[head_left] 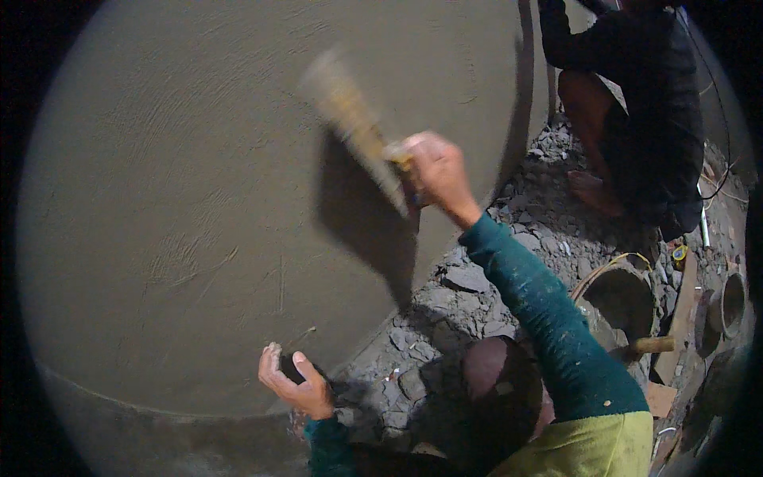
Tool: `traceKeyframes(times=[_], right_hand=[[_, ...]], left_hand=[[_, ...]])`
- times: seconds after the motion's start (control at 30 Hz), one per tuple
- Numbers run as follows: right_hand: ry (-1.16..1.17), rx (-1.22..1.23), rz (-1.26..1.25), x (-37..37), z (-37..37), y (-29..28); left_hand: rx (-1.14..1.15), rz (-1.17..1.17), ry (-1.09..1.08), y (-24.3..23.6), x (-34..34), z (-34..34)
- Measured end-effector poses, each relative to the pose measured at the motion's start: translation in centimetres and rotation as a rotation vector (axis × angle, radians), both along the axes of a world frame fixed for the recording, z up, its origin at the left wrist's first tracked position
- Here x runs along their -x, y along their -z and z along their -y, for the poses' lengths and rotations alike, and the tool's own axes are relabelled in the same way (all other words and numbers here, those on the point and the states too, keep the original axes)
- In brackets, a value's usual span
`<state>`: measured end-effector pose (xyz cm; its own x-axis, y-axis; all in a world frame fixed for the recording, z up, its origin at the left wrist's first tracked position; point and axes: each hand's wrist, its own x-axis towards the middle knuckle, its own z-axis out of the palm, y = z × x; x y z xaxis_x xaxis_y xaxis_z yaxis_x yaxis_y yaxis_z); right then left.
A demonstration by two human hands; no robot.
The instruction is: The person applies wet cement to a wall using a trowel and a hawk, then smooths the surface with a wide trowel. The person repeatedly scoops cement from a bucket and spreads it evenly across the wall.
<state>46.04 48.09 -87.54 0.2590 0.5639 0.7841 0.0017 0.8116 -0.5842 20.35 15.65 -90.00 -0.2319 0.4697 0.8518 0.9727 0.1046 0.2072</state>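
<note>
Trowel (354, 118): over the grey plastered wall (183, 199), kinda blurry, can't tell if it's touching.
Right hand (437, 171): fingers wrapped snug round its handle (400, 159).
Left hand (304, 388): thumb and fingers curled but spread apart, low by the wall.

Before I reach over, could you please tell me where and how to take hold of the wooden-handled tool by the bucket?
Probably by its wooden handle, coming from the picture's right: the free end points that way, away from the bucket, while the person's right sleeve lies to the left. The other end is hard to make out.
</note>
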Motion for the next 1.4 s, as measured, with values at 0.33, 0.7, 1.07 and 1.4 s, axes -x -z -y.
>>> traceKeyframes(times=[0.33,0.7,1.07,1.4], right_hand=[[-0.471,0.967,-0.981,-8.4,-9.4,5.5],[-0.02,0.133,0.05,-10.0,-11.8,-16.7],[-0.151,-0.121,0.598,3.5,3.7,-1.9],[-0.355,0.46,-0.246,-6.5,-5.5,-13.0]], left_hand=[[0.001,0.082,-0.021,0.1,0.6,0.5],[-0.056,0.173,0.057,0.0,0.8,0.4],[-0.036,0.197,0.043,-0.2,1.2,1.4],[-0.11,0.224,0.007,-0.7,3.2,3.0]])
